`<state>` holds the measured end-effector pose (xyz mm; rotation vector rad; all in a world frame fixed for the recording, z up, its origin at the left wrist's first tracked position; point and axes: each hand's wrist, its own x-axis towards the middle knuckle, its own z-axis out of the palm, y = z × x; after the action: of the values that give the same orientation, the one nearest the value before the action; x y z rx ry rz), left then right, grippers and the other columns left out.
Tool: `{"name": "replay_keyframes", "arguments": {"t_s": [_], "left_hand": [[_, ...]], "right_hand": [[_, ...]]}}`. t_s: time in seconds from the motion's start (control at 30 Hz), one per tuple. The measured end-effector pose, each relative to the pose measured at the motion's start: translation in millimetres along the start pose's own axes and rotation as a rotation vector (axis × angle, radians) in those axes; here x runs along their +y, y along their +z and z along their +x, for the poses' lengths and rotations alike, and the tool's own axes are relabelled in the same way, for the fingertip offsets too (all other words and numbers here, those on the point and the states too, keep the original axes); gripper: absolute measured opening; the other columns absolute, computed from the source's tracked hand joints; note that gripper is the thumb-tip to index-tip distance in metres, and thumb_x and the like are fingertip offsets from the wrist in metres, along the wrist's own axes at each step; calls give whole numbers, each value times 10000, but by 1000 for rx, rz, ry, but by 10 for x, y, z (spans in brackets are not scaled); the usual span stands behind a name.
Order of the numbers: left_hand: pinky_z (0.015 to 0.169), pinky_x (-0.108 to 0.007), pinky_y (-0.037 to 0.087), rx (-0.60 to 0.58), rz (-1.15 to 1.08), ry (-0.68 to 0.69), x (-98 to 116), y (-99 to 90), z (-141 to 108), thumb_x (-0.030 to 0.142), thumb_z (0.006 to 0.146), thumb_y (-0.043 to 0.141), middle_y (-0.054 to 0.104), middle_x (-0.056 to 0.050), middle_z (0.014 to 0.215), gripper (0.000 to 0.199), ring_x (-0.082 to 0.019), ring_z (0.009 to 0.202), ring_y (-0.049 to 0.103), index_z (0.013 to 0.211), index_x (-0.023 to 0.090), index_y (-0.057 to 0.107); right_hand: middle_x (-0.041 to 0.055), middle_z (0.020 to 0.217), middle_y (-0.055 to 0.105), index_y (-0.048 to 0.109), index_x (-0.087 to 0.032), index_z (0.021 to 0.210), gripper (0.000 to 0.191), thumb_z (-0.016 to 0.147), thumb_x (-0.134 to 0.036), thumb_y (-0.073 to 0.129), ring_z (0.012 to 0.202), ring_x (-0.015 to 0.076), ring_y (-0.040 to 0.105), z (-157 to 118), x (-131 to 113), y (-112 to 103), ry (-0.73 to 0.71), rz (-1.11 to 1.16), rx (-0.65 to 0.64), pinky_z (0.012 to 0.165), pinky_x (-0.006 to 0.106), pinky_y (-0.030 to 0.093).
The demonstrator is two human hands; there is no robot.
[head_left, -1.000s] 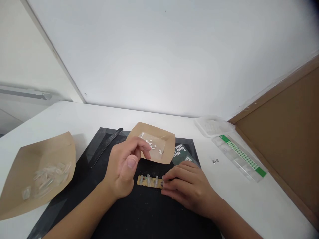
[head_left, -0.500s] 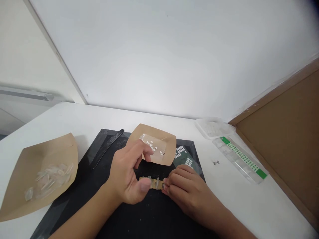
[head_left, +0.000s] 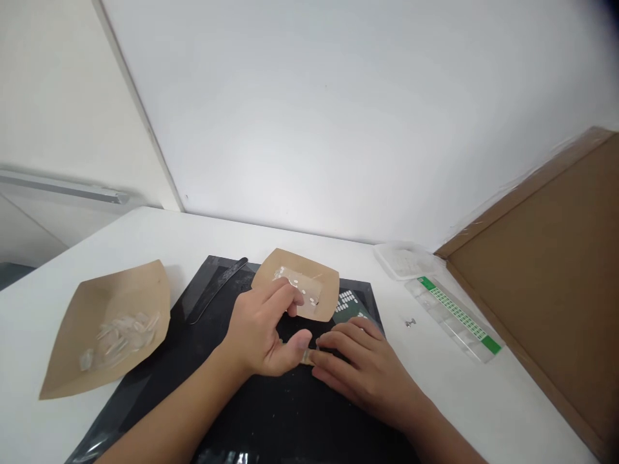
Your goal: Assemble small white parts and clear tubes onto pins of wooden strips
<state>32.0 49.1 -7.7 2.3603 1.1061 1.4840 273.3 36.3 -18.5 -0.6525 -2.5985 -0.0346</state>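
Observation:
My left hand [head_left: 265, 332] hovers over the black mat, thumb and index finger apart, with nothing visible between them. Just under its thumb lies a narrow tan strip [head_left: 306, 357], mostly covered by both hands; a clear piece shows on it. My right hand [head_left: 360, 364] has its curled fingers closed over the strip's right end. Behind the left hand, a small brown paper tray [head_left: 329, 277] holds white oval bits [head_left: 312, 301] on a clear film. A dark green sheet [head_left: 344, 314] with rows of white ovals is partly hidden behind my right hand.
At left, a larger brown paper tray [head_left: 77, 322] holds clear nail-tip-like pieces [head_left: 128, 335]. A black nail file [head_left: 217, 290] lies on the black mat [head_left: 290, 419]. To the right are small metal bits [head_left: 409, 323], a clear case with a green label [head_left: 457, 316] and a translucent tray [head_left: 406, 261].
The view has shifted slightly. My right hand's fingers have moved left over the strip, covering more of it and the clear pieces. My left thumb is nearer the right fingers.

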Motion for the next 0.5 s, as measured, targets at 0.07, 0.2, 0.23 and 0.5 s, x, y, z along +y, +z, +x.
{"name": "replay_keyframes", "arguments": {"t_s": [0.07, 0.2, 0.23, 0.5], "left_hand": [[542, -298, 372, 13, 96, -22, 44, 16, -5, 327, 988, 474, 557, -13, 667, 208, -162, 566, 508, 860, 206, 587], [597, -303, 402, 48, 281, -103, 178, -86, 6, 185, 1026, 462, 636, -24, 701, 214, -184, 623, 604, 875, 219, 609], [598, -304, 399, 63, 334, -139, 201, -172, -7, 205, 1027, 487, 665, -30, 724, 195, -195, 637, 623, 891, 222, 625], [500, -275, 354, 52, 394, -520, -323, -1599, -662, 409, 951, 582, 640, -37, 581, 257, -242, 558, 615, 779, 258, 698]], "right_hand": [[31, 1033, 729, 692, -248, 1181, 190, 999, -299, 714, 929, 204, 643, -10, 5, -12, 19, 25, 5, 859, 397, 434], [28, 967, 707, 711, -234, 1055, 116, 982, -319, 741, 876, 194, 627, -32, 28, 13, 56, 96, 60, 812, 370, 440], [23, 930, 705, 711, -226, 1001, 73, 985, -293, 737, 854, 188, 624, -35, 32, 22, 61, 109, 82, 796, 363, 439], [34, 918, 782, 724, -216, 1094, 152, 1022, -128, 624, 778, 175, 683, -71, 5, 46, 62, 269, 269, 708, 328, 509]]}}
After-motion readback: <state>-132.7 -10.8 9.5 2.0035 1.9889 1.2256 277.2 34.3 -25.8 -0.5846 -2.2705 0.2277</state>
